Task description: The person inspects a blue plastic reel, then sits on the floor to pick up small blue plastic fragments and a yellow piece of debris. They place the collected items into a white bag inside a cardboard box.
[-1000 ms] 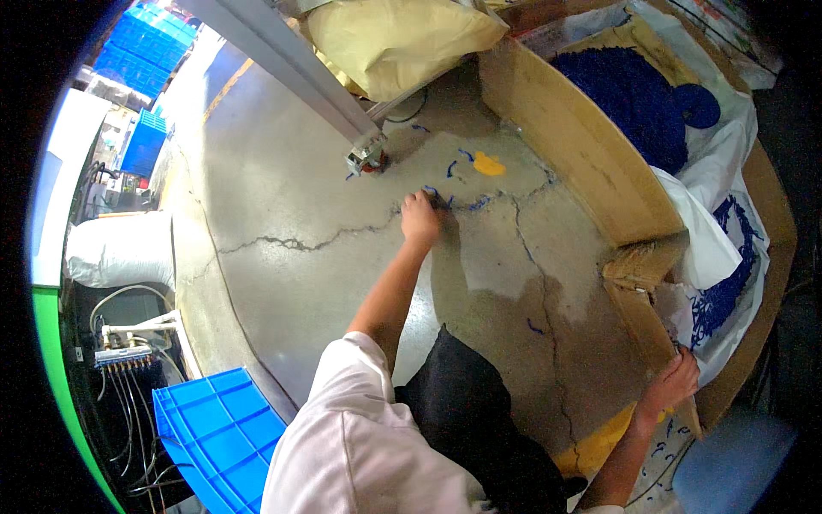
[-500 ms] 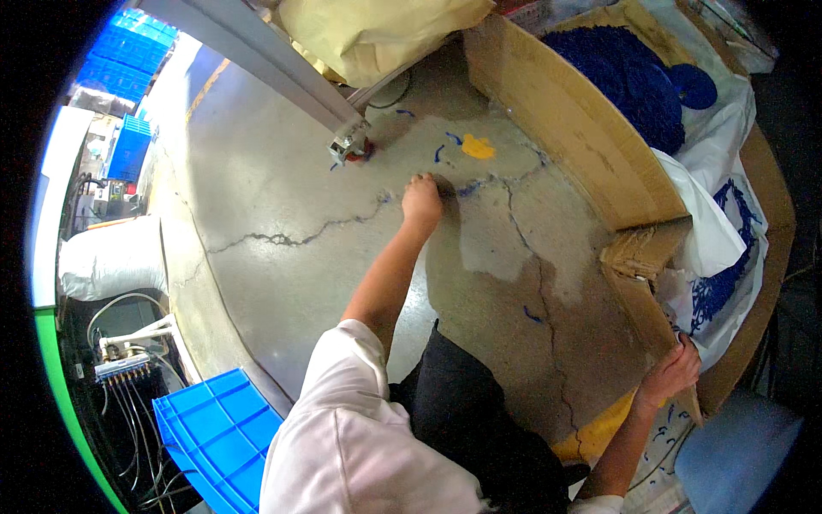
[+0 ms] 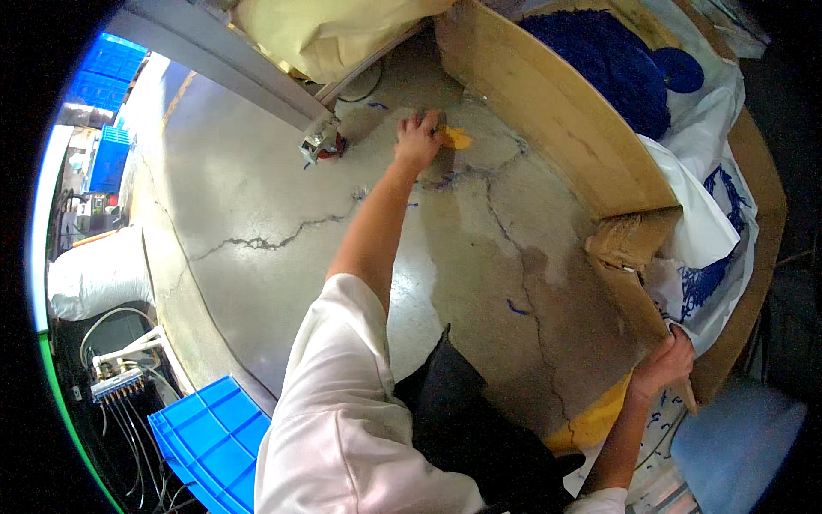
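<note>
While the left arm stretches far forward: the left hand [image 3: 418, 137] lies fingers-down on the cracked concrete floor [image 3: 257, 197], touching a small yellow piece [image 3: 456, 137] just right of its fingers; whether it is clamped on anything cannot be told.
Right hand: the right hand [image 3: 664, 367] is shut on the torn lower corner of the cardboard box [image 3: 548, 111], well apart from the left.
Progress: judging by the floor, blue scraps [image 3: 517, 307] and the yellow piece are not yet gathered; the box already holds a heap of blue material [image 3: 612, 64].
Orientation: the yellow piece looks short, its long axis running roughly left to right, the far end pointing toward the box wall.
Surroundings: white liner bag [image 3: 698, 223] spilling over the box edge, blue crate [image 3: 210, 441] at lower left, pale sack [image 3: 317, 30] ahead.
</note>
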{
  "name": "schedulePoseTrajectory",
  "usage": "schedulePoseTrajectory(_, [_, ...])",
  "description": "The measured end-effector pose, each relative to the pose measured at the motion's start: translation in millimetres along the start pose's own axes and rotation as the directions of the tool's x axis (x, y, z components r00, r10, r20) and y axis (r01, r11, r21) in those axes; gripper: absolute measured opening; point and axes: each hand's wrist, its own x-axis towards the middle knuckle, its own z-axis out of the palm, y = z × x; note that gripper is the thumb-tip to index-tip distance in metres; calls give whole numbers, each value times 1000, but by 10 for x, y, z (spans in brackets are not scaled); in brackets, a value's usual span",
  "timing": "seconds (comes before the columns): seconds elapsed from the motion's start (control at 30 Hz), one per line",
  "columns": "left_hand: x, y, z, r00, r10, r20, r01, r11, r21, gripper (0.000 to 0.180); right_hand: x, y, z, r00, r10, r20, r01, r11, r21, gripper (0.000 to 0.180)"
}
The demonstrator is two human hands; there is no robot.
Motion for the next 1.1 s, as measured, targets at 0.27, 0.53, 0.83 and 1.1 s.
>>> schedulePoseTrajectory(0.27, [-501, -105, -92, 977, 210, 33, -206, 974, -99, 35, 19, -78, -62, 996, 56, 76, -54, 998, -34, 36])
schedulePoseTrajectory(0.53, [-1255, -286, -406, 922, 337, 191, -332, 941, -62, 64, 61, -105, 23, 996, 78, -31, -77, 996, 51, 18])
schedulePoseTrajectory(0.83, [-1420, -196, -338, 948, 302, 96, -298, 953, -57, 45, -11, -97, -103, 990, 116, -80, -105, 986, 130, 16])
schedulePoseTrajectory(1.1, [-1325, -412, -3, 977, 193, 89, -206, 961, 183, 30, 29, -204, -166, 986, 124, -111, -102, 976, 192, 17])
